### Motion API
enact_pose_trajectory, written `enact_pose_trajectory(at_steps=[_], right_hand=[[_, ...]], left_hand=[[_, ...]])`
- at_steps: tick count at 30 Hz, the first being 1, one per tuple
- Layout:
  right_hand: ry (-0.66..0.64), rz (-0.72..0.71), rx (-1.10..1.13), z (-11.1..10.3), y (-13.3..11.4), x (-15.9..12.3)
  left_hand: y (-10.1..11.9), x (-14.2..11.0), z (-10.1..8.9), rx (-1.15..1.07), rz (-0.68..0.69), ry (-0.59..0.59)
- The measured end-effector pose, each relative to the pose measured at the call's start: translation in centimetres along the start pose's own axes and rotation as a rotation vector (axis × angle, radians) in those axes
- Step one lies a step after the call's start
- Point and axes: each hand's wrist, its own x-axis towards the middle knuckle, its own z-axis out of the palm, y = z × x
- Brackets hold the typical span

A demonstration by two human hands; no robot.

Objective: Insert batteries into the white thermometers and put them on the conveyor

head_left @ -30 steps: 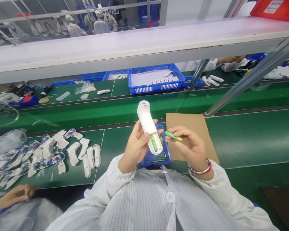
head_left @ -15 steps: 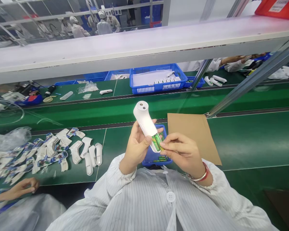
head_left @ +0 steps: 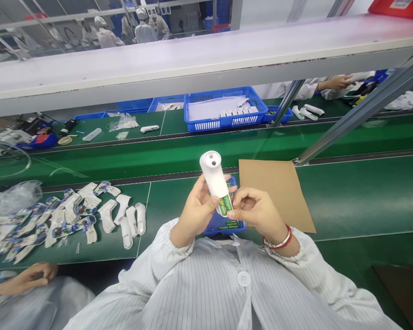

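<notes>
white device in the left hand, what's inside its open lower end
Green batteries show inside the white device. The left hand overlaps one side, the right hand the lower corner; whatever lies beneath the batteries is hidden.

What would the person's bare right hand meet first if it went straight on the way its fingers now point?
The right hand would likely meet the white plastic handheld device, at the end showing green cylindrical batteries; hand and device may be touching, though depth is unclear.

White shelf (head_left: 192, 57) above green workbench (head_left: 358, 197)
</notes>
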Motion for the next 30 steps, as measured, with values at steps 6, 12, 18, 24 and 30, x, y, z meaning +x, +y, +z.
enact_pose_trajectory(at_steps=[6, 12, 18, 24, 30], right_hand=[[0.016, 0.063, 0.051, -0.1, 0.9, 0.5], [0.052, 0.062, 0.048, 0.0, 1.9, 1.2], [0.194, 0.023, -0.027, -1.3, 4.6, 3.1], [0.126, 0.204, -0.494, -5.3, 11.7, 3.7], [-0.059, 0.39, -0.897, -6.3, 18.7, 2.9]], left_hand=[[-0.4, 0.1, -0.6, -0.016, -0.052, 0.014], [-0.7, 0.3, -1.2, -0.029, -0.073, 0.06], [-2.0, 1.6, -3.4, -0.1, -0.114, 0.157], [-4.8, 3.9, -9.9, -0.135, -0.174, 0.433], [-7.6, 9.3, -19.0, 0.176, -0.246, 0.747]])
